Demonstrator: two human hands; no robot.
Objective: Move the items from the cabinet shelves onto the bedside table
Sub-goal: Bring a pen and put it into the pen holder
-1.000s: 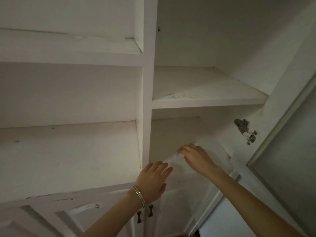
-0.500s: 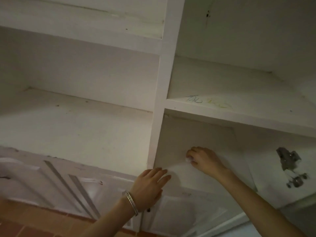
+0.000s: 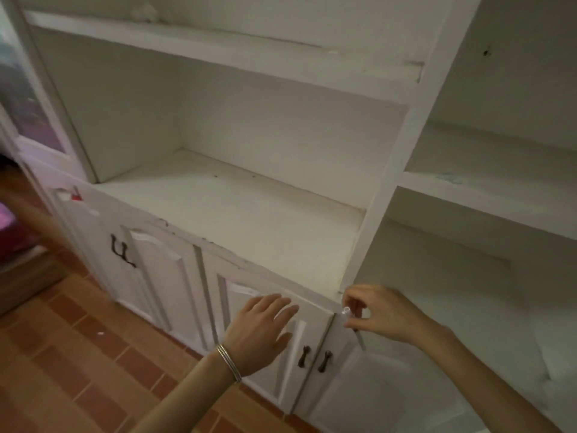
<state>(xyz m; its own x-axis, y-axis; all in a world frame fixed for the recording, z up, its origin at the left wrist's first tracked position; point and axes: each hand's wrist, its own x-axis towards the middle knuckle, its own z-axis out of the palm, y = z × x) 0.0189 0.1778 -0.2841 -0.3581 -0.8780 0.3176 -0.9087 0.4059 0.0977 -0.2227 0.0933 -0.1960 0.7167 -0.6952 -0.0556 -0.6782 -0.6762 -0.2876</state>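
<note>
A white cabinet (image 3: 237,214) with open shelves fills the view. My right hand (image 3: 384,314) is in front of the lower right compartment, pinching a small clear stick-like item (image 3: 354,323) between thumb and fingers. The item is thin and partly hidden by my fingers. My left hand (image 3: 262,329), with metal bangles on the wrist, hovers flat and open in front of the lower cabinet doors, holding nothing. The wide middle shelf and the right shelves show no other items. The bedside table is not in view.
Lower cabinet doors with dark handles (image 3: 313,359) are closed below the shelves. An upright divider (image 3: 406,145) separates the left and right compartments. Red-brown floor tiles (image 3: 78,354) lie at the lower left. Something pink (image 3: 6,220) shows at the far left edge.
My right hand drew back out of the lower right compartment, holding a small clear item. My view swung left and down, so the lower doors and the floor now show.
</note>
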